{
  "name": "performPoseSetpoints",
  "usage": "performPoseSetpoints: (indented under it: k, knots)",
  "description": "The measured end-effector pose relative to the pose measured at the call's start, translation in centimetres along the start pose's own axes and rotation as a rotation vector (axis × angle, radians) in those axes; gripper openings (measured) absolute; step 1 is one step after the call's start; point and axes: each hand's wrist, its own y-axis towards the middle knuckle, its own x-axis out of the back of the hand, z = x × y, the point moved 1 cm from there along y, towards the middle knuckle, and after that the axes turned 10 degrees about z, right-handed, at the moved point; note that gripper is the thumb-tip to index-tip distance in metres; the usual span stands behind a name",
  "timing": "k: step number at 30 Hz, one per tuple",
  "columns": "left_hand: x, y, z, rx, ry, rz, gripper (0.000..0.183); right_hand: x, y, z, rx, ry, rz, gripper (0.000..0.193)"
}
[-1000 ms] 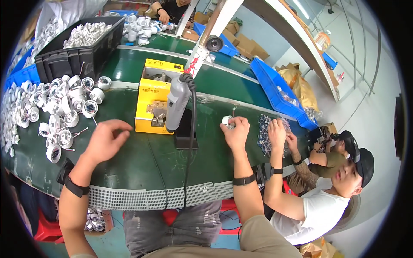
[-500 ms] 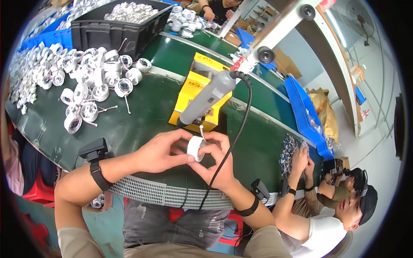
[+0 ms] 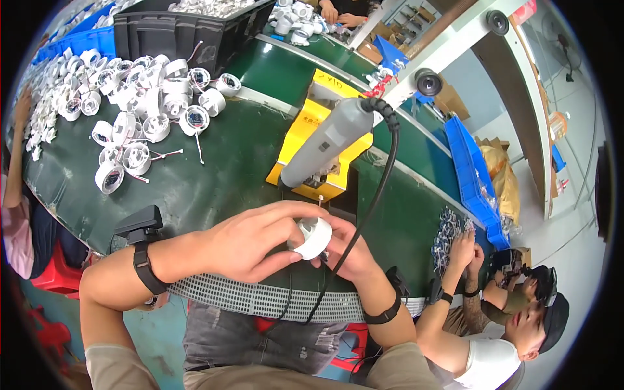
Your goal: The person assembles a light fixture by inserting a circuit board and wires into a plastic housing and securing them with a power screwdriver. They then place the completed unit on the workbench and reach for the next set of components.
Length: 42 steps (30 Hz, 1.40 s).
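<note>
A short white round plastic housing (image 3: 316, 241) is held over the near part of the green work table. My left hand (image 3: 250, 242) is closed on its left side, thumb below and fingers over the top. My right hand (image 3: 351, 252) grips its right side, with the fingertips partly hidden behind it. A small white connector sticks up above my left fingers. Just beyond my hands, a grey cylindrical electric screwdriver (image 3: 329, 142) hangs tilted on a black cable, in front of a yellow box-shaped machine (image 3: 323, 93). Its lower tip is close to my left fingers.
Many similar white housings (image 3: 156, 97) with wires lie piled at the left. Behind them stands a black bin (image 3: 188, 36) of white parts. A blue tray (image 3: 469, 175) is at the right, near a co-worker's hands (image 3: 465, 250) and a heap of small wired parts (image 3: 448, 237).
The white housing has been turned and now tilts the other way. My left hand has moved right and over it, while my right hand has shifted slightly right. The view has shifted a little.
</note>
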Motion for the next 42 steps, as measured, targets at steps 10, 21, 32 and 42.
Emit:
performPoseSetpoints:
  k: [10,21,32,42]
  knots:
    - [-1.0,0.0,0.9,0.503,-1.02,-0.005,0.04,-0.6,-0.1,-0.6,0.504,-0.289,0.092,0.014]
    - [-1.1,-0.2,1.8,0.769,-1.237,-0.013,0.051,-1.7,-0.5,-1.1,0.535,-0.896,-0.142,0.013]
    - [-1.9,-0.1,1.4,0.633,-1.03,0.086,0.047,-2.9,-0.4,-1.8,0.372,-0.768,-0.355,0.019]
    - [-1.5,-0.2,0.6,0.487,-0.599,-0.107,0.041,-2.9,-1.6,1.4,0.798,-1.603,-0.413,0.027]
